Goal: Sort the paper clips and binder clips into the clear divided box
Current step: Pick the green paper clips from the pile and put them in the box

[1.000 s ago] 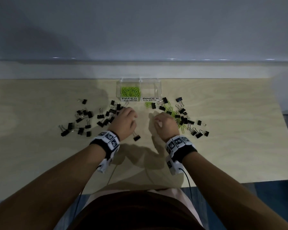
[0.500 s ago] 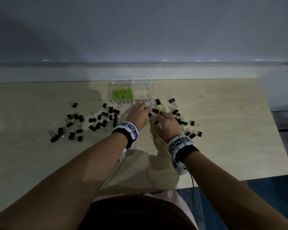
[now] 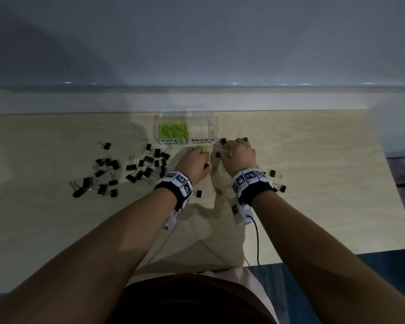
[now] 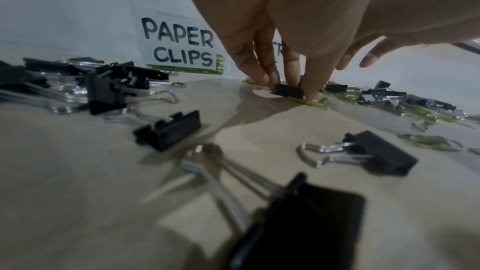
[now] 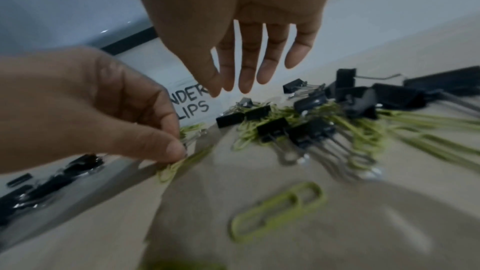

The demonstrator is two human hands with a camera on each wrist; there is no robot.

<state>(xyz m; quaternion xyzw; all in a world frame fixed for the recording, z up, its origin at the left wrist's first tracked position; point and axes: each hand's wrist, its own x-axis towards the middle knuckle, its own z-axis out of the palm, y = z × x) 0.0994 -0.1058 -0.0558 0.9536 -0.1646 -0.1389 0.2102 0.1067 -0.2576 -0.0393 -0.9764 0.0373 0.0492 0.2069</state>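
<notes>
The clear divided box (image 3: pixel 215 127) stands at the back of the table, labelled PAPER CLIPS (image 4: pixel 179 46) and BINDER CLIPS (image 3: pixel 202 141). Green paper clips (image 3: pixel 174 130) fill its left compartment; the right one looks empty. Just in front of the box my left hand (image 3: pixel 193 160) pinches a small black binder clip (image 4: pixel 288 90) that lies on the table among green paper clips. My right hand (image 5: pixel 241 83) hovers with straight, spread fingers over a mixed pile of black binder clips and green paper clips (image 5: pixel 298 126), touching nothing that I can see.
Several black binder clips (image 3: pixel 147 164) lie scattered left of my left hand, with another cluster (image 3: pixel 98 176) further left. A few more (image 3: pixel 278 181) sit right of my right wrist. A loose green paper clip (image 5: pixel 278 213) lies near the front. A wall runs behind the box.
Both hands have reached forward from the table's middle to just in front of the box. My left hand swung right and closed on a binder clip; my right hand's fingers straightened.
</notes>
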